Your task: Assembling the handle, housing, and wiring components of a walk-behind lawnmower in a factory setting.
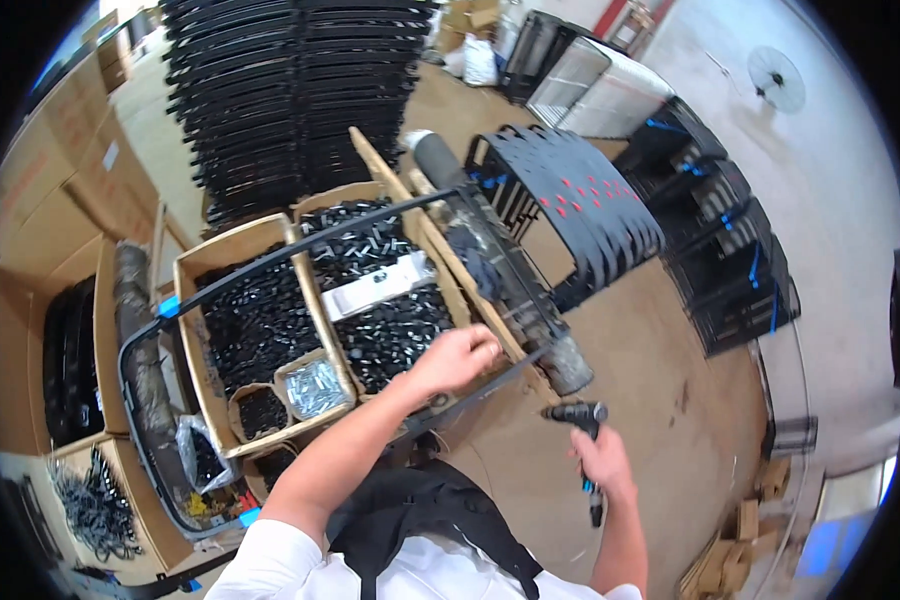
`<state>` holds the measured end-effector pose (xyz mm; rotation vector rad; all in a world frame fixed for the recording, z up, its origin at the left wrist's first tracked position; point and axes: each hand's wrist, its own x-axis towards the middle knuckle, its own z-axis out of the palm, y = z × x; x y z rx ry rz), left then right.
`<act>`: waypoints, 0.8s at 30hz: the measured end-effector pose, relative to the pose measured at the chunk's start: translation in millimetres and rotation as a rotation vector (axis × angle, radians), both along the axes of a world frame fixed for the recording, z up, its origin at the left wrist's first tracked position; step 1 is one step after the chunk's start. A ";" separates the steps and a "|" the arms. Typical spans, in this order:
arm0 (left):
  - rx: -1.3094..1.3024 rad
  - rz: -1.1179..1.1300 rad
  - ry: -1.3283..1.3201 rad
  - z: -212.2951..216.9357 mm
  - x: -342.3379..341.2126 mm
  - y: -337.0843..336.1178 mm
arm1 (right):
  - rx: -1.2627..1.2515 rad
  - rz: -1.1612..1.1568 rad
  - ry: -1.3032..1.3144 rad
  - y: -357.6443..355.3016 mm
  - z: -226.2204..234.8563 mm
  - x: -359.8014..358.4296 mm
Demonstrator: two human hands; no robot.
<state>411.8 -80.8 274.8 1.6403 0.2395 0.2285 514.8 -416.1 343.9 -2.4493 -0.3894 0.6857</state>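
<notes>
My right hand (pixel 603 458) is wrapped round the handle of a dark power drill (pixel 582 411), whose front end points left. My left hand (pixel 460 358) has its fingers curled together above the near side of a black tube frame (pixel 315 240); what they hold, if anything, is hidden. The rounded frame lies across two wooden boxes, with blue pieces at some corners. Small black parts (pixel 255 325) fill the left box, and more black parts (pixel 395 330) fill the right one. A white strip-shaped carton (pixel 378 286) rests on the right box's parts.
Silvery fasteners (pixel 315 388) sit in a small carton at the left box's near corner. A wooden plank (pixel 440 245) and a thick roller-like tube (pixel 570 362) run along the right. Behind rises a stack of black frames (pixel 295 100). Curved black panels (pixel 580 190) stand beyond.
</notes>
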 end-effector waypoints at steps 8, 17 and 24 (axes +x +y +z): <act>-0.155 -0.035 -0.083 42.4 143.2 -50.7 | -0.011 0.079 -0.098 73.4 59.0 95.6; -0.313 -0.186 0.020 23.3 221.1 -90.3 | -0.169 0.187 0.034 91.6 45.7 157.9; -0.466 -0.228 -0.020 4.1 231.1 -98.1 | -0.220 0.287 -0.013 89.7 46.1 166.9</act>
